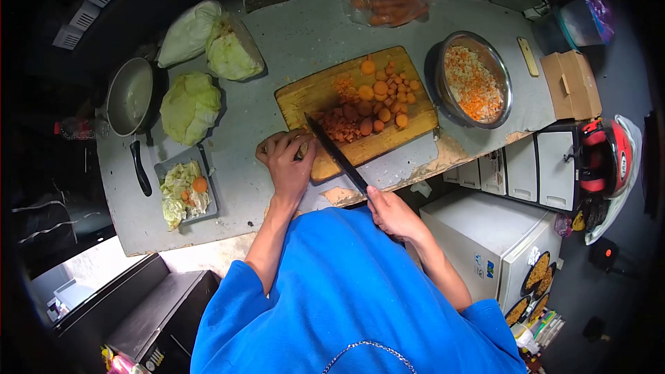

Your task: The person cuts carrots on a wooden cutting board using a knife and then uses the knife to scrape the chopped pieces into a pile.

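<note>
My right hand (395, 215) is closed round the handle of a kitchen knife (337, 157). Its dark blade slants across the wooden cutting board (305, 104), tip toward the upper left. At the board's lower left corner rests my left hand (287, 163), fingers bent and closed, just left of the blade; what lies under them is hidden. Beside the blade is a heap of finely chopped carrot (338, 125). Carrot slices (381, 88) and small rounds cover the right half of the board, with another little chopped pile (343, 86) near its middle.
A steel bowl (509, 90) of chopped orange and white vegetables stands at the right, near a phone (528, 57) and cardboard box (571, 86). Cabbages (190, 109), a frying pan (130, 100) and a tray of scraps (211, 197) are left. Bagged carrots (388, 0) lie behind.
</note>
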Available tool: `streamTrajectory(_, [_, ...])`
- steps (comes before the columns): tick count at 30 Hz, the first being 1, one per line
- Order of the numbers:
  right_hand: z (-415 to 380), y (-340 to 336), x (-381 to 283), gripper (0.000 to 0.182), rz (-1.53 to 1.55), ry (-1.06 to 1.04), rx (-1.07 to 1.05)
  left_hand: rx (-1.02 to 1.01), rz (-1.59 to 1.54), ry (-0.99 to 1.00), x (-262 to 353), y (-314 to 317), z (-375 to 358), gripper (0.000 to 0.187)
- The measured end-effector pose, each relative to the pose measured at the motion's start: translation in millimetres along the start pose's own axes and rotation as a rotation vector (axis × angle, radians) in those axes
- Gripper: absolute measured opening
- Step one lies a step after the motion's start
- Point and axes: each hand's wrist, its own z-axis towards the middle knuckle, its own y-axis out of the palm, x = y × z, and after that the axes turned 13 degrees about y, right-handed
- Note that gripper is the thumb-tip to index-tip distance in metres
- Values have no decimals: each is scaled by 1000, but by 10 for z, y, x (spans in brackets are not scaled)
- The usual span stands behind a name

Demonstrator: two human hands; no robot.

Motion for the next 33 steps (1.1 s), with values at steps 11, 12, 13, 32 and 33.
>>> streamTrajectory(11, [-198, -170, 224, 58, -19, -269, 358, -76, -165, 84, -100, -136, 475, 16])
streamTrajectory(12, [-237, -188, 209, 57, -5, -254, 394, -91, -200, 45, -111, -156, 521, 18])
streamTrajectory(13, [-255, -205, 209, 57, 8, -240, 428, -98, -199, 51, -135, -139, 571, 18])
streamTrajectory(32, [-286, -206, 240, 57, -18, -176, 452, -343, -160, 318, -101, -104, 585, 12])
streamTrajectory(33, [-294, -213, 229, 57, -20, -176, 450, -329, -168, 308, -101, -127, 576, 12])
